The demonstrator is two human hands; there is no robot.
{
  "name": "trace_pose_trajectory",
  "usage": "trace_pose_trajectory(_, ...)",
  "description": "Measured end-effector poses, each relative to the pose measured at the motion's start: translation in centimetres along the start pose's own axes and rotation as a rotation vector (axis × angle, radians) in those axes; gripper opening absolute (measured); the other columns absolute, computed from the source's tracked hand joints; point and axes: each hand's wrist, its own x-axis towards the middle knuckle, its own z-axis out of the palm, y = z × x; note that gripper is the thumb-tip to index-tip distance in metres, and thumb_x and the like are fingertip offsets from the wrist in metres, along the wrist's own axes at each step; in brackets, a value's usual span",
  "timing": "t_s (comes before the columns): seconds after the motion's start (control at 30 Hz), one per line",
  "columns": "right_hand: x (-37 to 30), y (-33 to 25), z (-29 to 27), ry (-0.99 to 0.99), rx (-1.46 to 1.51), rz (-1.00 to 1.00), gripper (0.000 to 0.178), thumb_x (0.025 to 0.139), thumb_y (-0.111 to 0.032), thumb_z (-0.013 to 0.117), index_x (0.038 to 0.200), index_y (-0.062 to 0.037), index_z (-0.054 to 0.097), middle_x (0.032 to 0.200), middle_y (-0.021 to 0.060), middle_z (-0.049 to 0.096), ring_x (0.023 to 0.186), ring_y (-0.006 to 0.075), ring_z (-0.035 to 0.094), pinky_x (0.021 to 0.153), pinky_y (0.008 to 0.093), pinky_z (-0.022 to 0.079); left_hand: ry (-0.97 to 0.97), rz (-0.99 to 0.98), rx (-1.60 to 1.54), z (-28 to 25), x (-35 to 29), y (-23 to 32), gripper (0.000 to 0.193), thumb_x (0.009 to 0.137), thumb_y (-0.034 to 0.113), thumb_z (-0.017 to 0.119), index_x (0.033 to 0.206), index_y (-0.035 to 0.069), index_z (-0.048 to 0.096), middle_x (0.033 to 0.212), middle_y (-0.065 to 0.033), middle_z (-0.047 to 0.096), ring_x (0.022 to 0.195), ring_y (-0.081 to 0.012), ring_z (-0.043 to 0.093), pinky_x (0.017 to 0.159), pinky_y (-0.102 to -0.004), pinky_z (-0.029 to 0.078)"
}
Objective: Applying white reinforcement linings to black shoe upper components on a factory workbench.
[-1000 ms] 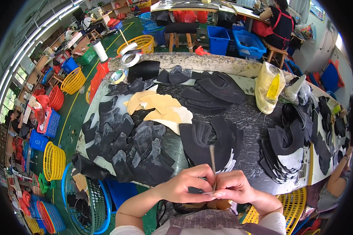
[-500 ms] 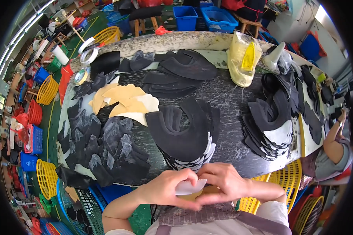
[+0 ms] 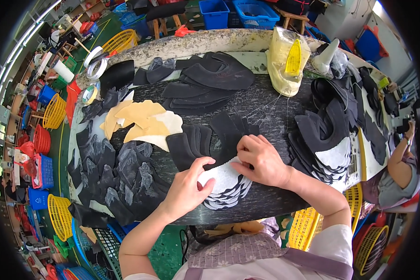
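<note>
A pile of black U-shaped fabric pieces (image 3: 191, 142) lies in front of me, with white lower edges fanned toward me. Across the top one lies a white backing piece (image 3: 219, 173) with a zigzag upper edge. My left hand (image 3: 187, 189) grips its left end, index finger on the zigzag edge and thumb over the white face. At the other end my right hand (image 3: 263, 161) has curled fingers pressing on the black fabric and its thumb at the white edge.
Tan and white cut pieces (image 3: 144, 119) lie left of the pile, near crumpled black pieces (image 3: 130, 172). A second U-shaped stack (image 3: 322, 140) sits right. Behind stands a wrapped yellowish shoe form (image 3: 284, 60). Yellow baskets (image 3: 305, 228) are below the table edge; another person (image 3: 401, 172) is at right.
Both hands have moved from close to my body up onto the pile. The white piece they held went along and now lies against the top black piece. The view has shifted slightly.
</note>
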Motion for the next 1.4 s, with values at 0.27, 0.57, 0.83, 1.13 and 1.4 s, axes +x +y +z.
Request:
trace_pose_trajectory(0.27, -2.8, -4.5, 0.2, -0.257, -0.226, -0.23, 0.067, 0.087, -0.052, 0.059, 0.134, -0.0049, 0.048, 0.136, 0.0168, 0.05, 0.122, 0.0292, 0.051, 0.103, 0.0442, 0.04, 0.08, 0.297, 0.418, 0.6, 0.1, -0.8, 0.04, 0.085, 0.014, 0.065, 0.123, 0.01, 0.05, 0.075, -0.0144, 0.065, 0.061, -0.0313, 0.066, 0.055, -0.0427, 0.052)
trace_pose_trajectory(0.57, 5.9, 0.2, -1.7, 0.149, -0.444, -0.212, 0.032, 0.079, -0.013, 0.067, 0.109, -0.006, 0.062, 0.127, 0.0123, 0.054, 0.104, 0.0272, 0.057, 0.087, 0.0396, 0.044, 0.23, 0.288, 1.075, -15.0, 5.6, -6.9, 0.039, 0.074, 0.004, 0.07, 0.112, 0.002, 0.062, 0.122, -0.0141, 0.058, 0.116, -0.0314, 0.055, 0.096, -0.0386, 0.045)
trace_pose_trajectory(0.83, 11.4, 11.4, -4.8, -0.109, -0.374, 0.051, 0.032, 0.085, -0.012, 0.064, 0.116, -0.0062, 0.065, 0.122, 0.0142, 0.062, 0.11, 0.0332, 0.061, 0.093, 0.0405, 0.05, -0.079, 0.176, 0.645, -17.2, 7.1, -8.5, 0.037, 0.081, 0.0, 0.063, 0.117, 0.007, 0.065, 0.13, -0.0127, 0.058, 0.118, -0.0337, 0.056, 0.101, -0.0397, 0.045)
trace_pose_trajectory(1.13, 11.4, 8.6, -6.3, 0.593, -0.126, 0.102, 0.016, 0.086, -0.007, 0.067, 0.1, 0.0015, 0.069, 0.104, 0.0138, 0.07, 0.088, 0.0284, 0.068, 0.079, 0.0333, 0.053, 0.591, 0.552, 0.55, -17.5, 8.5, -8.9, 0.024, 0.086, -0.003, 0.057, 0.107, 0.004, 0.067, 0.107, -0.01, 0.068, 0.107, -0.0307, 0.061, 0.096, -0.0397, 0.047)
trace_pose_trajectory(1.4, 9.5, 1.4, 0.4, 0.207, -0.557, -0.558, 0.018, 0.069, -0.008, 0.071, 0.086, -0.0064, 0.063, 0.089, 0.0051, 0.068, 0.069, 0.0154, 0.061, 0.058, 0.0298, 0.046, 0.581, 0.914, 1.197, -15.8, 7.5, -4.4, 0.015, 0.071, 0.009, 0.066, 0.085, 0.007, 0.061, 0.08, -0.003, 0.06, 0.079, -0.0208, 0.059, 0.089, -0.0449, 0.043)
